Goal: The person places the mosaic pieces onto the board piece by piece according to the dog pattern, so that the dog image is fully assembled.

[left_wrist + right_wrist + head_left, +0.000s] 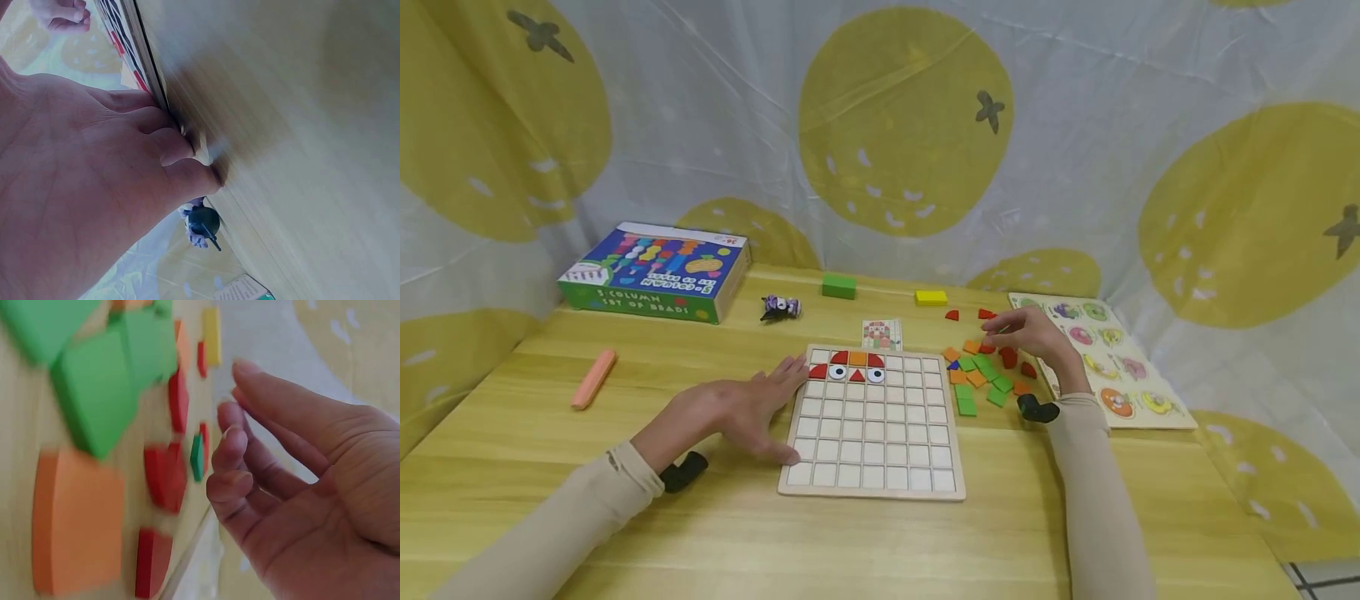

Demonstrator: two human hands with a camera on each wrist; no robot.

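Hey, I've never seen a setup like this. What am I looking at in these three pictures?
There's no robot here: a person works bare-handed. The widest picture comes from a camera worn on the head, the others from one on each wrist. On the yellowish wood-grain table lie a partly filled, pale wooden grid board, loose flat red, green and orange tiles, and a blue-and-green cardboard box, among other things. The left hand rests against the board's left edge. The right hand hovers over the tiles, holding nothing that I can see.
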